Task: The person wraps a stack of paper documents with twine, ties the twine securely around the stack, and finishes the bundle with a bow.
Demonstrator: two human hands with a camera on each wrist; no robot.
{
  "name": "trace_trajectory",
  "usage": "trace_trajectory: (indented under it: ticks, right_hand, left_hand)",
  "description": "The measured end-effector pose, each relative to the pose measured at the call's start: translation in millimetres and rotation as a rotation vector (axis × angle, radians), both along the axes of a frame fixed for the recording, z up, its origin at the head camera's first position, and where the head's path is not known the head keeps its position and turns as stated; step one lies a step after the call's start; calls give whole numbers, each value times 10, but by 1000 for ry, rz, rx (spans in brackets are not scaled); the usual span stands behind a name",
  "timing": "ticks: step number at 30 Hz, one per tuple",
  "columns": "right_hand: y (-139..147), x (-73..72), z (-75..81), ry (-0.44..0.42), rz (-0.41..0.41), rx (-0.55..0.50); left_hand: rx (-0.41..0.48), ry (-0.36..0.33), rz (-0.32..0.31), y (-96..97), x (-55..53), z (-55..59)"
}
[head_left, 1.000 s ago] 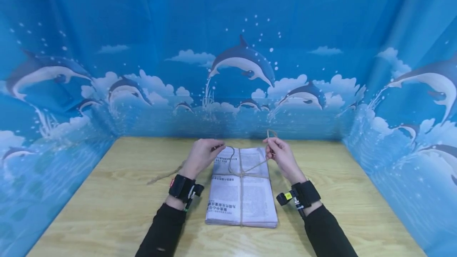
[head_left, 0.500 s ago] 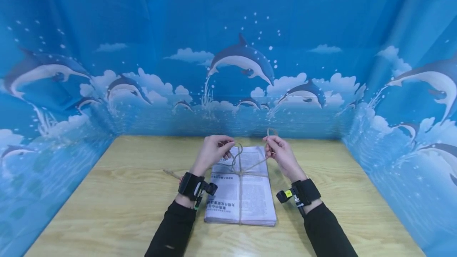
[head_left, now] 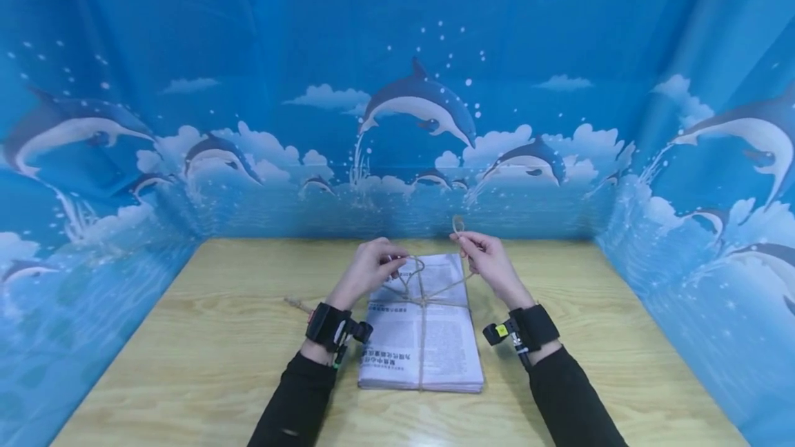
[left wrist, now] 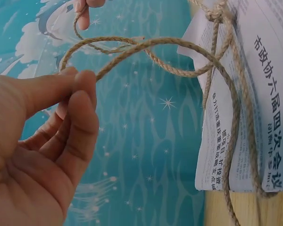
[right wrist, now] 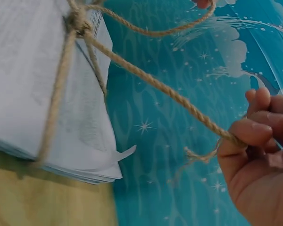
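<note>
A stack of folded newspapers (head_left: 453,354) lies on the table, bound crosswise with twine (head_left: 423,347). The twine is knotted on top, and the knot (right wrist: 78,22) shows in the right wrist view. Above the stack's far left corner, my left hand (head_left: 370,269) pinches one length of twine (left wrist: 236,117), bent into a loop between thumb and fingers. At the far right corner, my right hand (head_left: 492,264) grips the other length, drawn fairly straight from the knot. Its frayed end (right wrist: 200,155) pokes out past the fingers.
The wooden table (head_left: 205,350) reaches out on both sides of the stack. A blue dolphin-printed curtain (head_left: 248,54) encloses the back and sides. A loose twine end (head_left: 297,304) lies left of the stack, by the left wrist.
My left hand has come right toward the knot, its twine now bent into a loop, and the loose end on the left was drawn along. My right hand has shifted slightly left, still holding twine.
</note>
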State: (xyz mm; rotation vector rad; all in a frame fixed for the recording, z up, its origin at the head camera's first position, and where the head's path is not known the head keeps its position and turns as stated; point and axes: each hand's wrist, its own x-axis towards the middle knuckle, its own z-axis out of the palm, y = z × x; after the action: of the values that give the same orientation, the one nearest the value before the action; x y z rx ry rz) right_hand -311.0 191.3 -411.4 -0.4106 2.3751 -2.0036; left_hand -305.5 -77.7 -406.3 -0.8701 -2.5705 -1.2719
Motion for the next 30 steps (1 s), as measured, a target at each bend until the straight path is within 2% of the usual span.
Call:
trace_trajectory:
  ticks: [6,8,10,13,15,17,22,24,27,30]
  right_hand:
    - [-96,-150,178,40,111,84]
    - [-145,-208,220,44,159,144]
    - [-205,-264,240,65,202,249]
    - [-317,-346,228,148,264,437]
    - [-397,-395,193,216,302,529]
    - [-472,-438,145,247,355,578]
    - [-579,-489,29,232,506,573]
    - [-583,-494,-12,213,528,558]
    - [-557,-514,-81,187,485,539]
    - [-512,-530,-140,173,404,461]
  left_hand:
    - [-36,47,7,-3,1,21]
    - [-61,65,-1,7,6,24]
    - [-66,72,-10,16,10,25]
    - [-30,90,-11,24,14,19]
    - [3,99,-5,27,15,10]
    - [18,115,-4,30,16,-3]
    - [25,144,-3,30,10,-27]
    - [25,147,6,23,3,-30]
    - [22,127,14,7,-10,-33]
    - [18,112,19,-5,-21,-29]
